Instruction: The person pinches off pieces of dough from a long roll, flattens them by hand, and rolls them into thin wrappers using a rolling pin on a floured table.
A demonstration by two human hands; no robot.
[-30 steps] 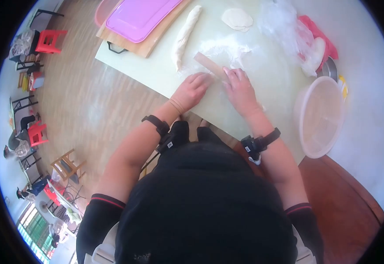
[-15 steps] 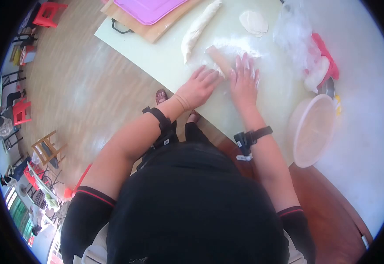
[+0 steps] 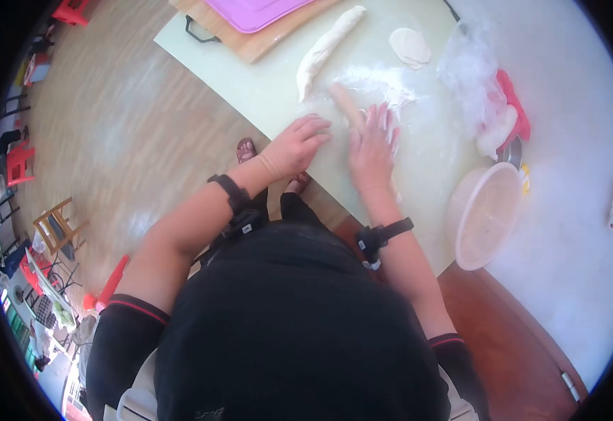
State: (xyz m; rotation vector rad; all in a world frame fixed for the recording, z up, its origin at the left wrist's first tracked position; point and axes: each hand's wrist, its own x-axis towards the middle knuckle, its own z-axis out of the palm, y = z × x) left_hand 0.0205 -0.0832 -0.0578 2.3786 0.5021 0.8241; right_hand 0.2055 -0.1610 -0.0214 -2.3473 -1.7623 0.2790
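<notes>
Wooden rolling pin [image 3: 345,102] seems light and stiff, best held by its ends; right hand [image 3: 372,152] covers it, fingers straight, left hand [image 3: 294,145] loosely open.

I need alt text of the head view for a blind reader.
A person's right grip, a floury open hand, covers one end of a wooden rolling pin on a pale table; the left grip is beside it. Beyond lie flour, a long dough roll and flat dough rounds.
</notes>
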